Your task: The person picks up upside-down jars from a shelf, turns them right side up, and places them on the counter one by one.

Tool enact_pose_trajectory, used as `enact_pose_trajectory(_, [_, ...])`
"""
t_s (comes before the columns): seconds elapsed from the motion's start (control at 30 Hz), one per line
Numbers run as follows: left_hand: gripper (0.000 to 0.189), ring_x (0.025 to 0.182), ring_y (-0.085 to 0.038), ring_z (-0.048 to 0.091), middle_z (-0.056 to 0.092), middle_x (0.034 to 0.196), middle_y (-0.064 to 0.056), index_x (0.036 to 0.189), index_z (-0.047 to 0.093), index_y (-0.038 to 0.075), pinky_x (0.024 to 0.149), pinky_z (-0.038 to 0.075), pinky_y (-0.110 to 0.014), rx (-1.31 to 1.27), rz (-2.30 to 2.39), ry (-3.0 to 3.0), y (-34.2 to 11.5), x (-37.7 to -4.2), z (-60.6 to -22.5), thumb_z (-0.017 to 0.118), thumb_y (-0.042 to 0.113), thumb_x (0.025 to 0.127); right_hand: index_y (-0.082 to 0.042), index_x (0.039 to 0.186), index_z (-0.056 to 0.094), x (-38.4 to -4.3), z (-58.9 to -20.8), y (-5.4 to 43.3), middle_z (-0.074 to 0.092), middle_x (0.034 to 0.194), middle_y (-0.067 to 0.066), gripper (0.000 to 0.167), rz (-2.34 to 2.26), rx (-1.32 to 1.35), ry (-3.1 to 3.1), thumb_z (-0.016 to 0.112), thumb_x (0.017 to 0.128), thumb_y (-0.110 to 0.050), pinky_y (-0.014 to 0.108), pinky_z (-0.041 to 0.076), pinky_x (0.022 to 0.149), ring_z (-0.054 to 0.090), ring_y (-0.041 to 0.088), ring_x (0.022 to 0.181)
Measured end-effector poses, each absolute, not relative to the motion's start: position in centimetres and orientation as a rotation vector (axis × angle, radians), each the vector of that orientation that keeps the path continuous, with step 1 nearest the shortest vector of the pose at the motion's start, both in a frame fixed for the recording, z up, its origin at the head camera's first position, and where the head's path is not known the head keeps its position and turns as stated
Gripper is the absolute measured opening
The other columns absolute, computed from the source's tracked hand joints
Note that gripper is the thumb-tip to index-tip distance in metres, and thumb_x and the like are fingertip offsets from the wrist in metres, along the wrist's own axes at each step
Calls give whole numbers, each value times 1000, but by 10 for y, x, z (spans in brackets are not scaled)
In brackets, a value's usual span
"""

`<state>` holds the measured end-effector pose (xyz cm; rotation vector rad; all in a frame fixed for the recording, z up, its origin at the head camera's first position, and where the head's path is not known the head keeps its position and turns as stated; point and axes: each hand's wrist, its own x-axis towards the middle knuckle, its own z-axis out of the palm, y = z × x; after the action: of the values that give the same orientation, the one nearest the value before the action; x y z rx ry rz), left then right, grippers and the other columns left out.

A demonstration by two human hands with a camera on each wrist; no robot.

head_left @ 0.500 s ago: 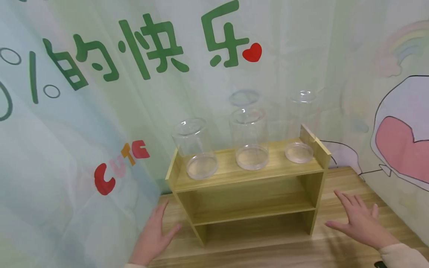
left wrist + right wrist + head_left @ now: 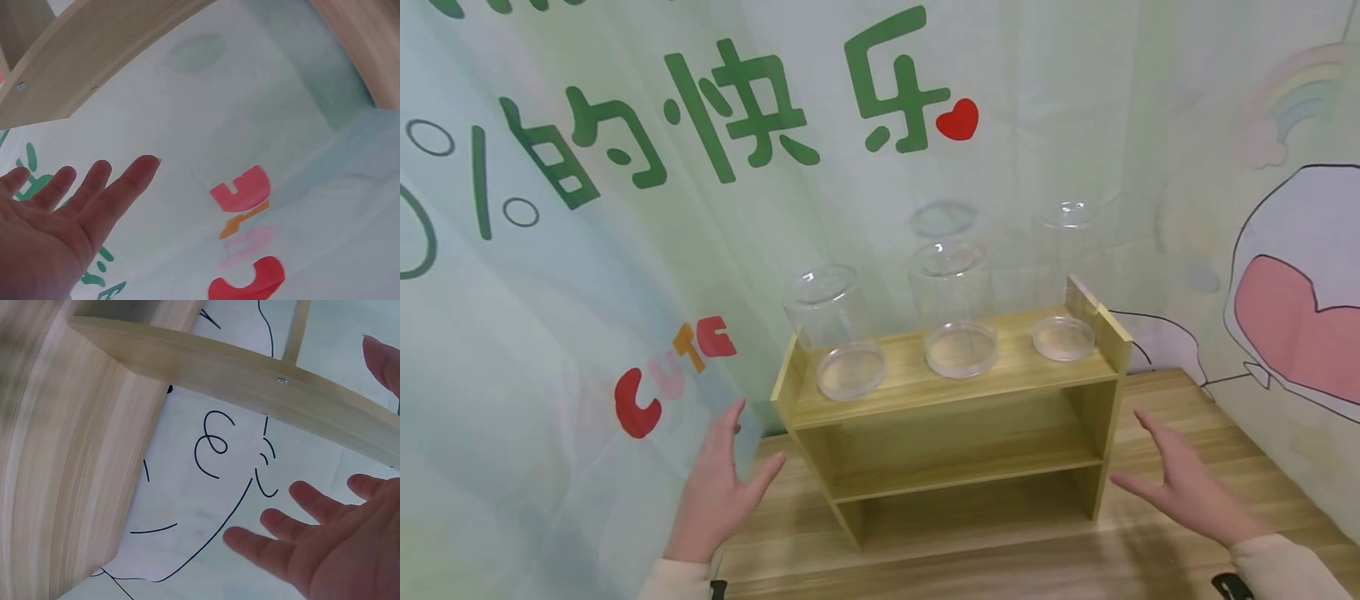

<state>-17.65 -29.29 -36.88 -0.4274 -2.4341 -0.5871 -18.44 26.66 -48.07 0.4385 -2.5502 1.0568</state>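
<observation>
1. Left hand point(image 2: 718, 483): raised beside the shelf's near end, fingers extended, thumb well parted; holds nothing.
2. Right hand point(image 2: 1195, 492): off the opposite end, thumb likewise apart, fingers reaching forward; grasp vacant.
3. Shelf point(image 2: 966, 475), wooden: between both hands, apparently untouched; upright on the table point(image 2: 940, 575).
4. Jars, clear, three, standing on the shelf's top board: first point(image 2: 850, 372) nearest the left hand, second point(image 2: 960, 352) midway, third point(image 2: 1063, 340) nearest the right hand.
5. Change: left hand now higher beside the shelf than a moment ago; right hand slightly closer, its fanned fingers now lined up. Shelf and jars unmoved. I judge the hands are being placed, handling not begun.
6. Orientation: shelf's long axis runs from left hand towards right hand, right end set slightly farther back; open front faces the person. Jars' axes upright.
</observation>
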Motion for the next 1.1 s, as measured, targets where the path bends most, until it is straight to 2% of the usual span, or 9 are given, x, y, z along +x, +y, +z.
enact_pose_trajectory(0.23, [87, 116, -37, 49, 46, 137, -22, 150, 30, 0, 71, 55, -54, -420, -582, -2365, -288, -182, -347, 80, 20, 81, 9, 153, 9, -192, -471, 256, 28, 143, 42, 90, 1255, 331, -2538, 69, 94, -21, 72, 42, 85, 36, 61, 122])
enact_pose_trajectory(0.43, [88, 119, -36, 47, 44, 141, -19, 153, 29, 7, 70, 56, -55, -479, -600, -2313, -281, -191, -330, 79, 19, 81, 8, 153, 9, -198, -461, 256, 29, 142, 43, 77, 1363, 275, -2466, 58, 101, -20, 74, 39, 86, 38, 63, 120])
enact_pose_trajectory(0.6, [85, 119, -36, 47, 44, 142, -18, 151, 32, 6, 68, 56, -55, -550, -558, -2254, -278, -195, -316, 78, 19, 81, 4, 155, 9, -200, -458, 254, 29, 143, 41, 72, 1450, 281, -2465, 53, 104, -21, 61, 51, 81, 37, 62, 122])
enact_pose_trajectory(0.67, [84, 120, -36, 48, 44, 142, -19, 150, 34, 4, 67, 56, -54, -579, -536, -2232, -278, -195, -310, 77, 19, 80, 3, 156, 9, -199, -458, 251, 29, 143, 40, 70, 1477, 283, -2449, 51, 104, -21, 61, 50, 82, 36, 61, 123])
enact_pose_trajectory(0.8, [81, 120, -35, 48, 46, 138, -20, 147, 36, 1, 66, 55, -53, -619, -503, -2193, -277, -195, -298, 77, 20, 79, -2, 157, 11, -199, -450, 241, 31, 145, 33, 67, 1511, 261, -2328, 49, 105, -19, 75, 34, 88, 35, 52, 129])
enact_pose_trajectory(0.87, [82, 119, -34, 48, 46, 138, -20, 147, 36, 2, 65, 55, -53, -621, -491, -2184, -276, -195, -292, 77, 21, 79, -6, 158, 14, -200, -440, 236, 35, 147, 22, 66, 1512, 254, -2235, 50, 104, -16, 65, 39, 92, 37, 37, 133])
enact_pose_trajectory(1.0, [81, 117, -33, 48, 44, 141, -19, 147, 36, 2, 66, 55, -51, -623, -484, -2175, -269, -196, -282, 76, 23, 80, -11, 157, 24, -203, -416, 230, 43, 142, -3, 65, 1462, 259, -2067, 55, 100, -5, 22, 45, 89, 43, 7, 127])
enact_pose_trajectory(1.07, [81, 113, -32, 49, 44, 143, -19, 148, 36, 3, 68, 55, -49, -631, -477, -2168, -264, -198, -277, 76, 24, 80, -13, 156, 27, -204, -405, 230, 44, 141, -9, 67, 1428, 271, -2023, 57, 98, -1, 8, 41, 81, 45, 4, 125])
enact_pose_trajectory(1.1, [81, 110, -32, 50, 44, 143, -19, 148, 37, 3, 69, 54, -48, -639, -473, -2160, -261, -200, -275, 75, 25, 81, -14, 156, 28, -203, -401, 231, 44, 141, -10, 67, 1419, 278, -2008, 58, 97, 0, 7, 42, 81, 45, 3, 125])
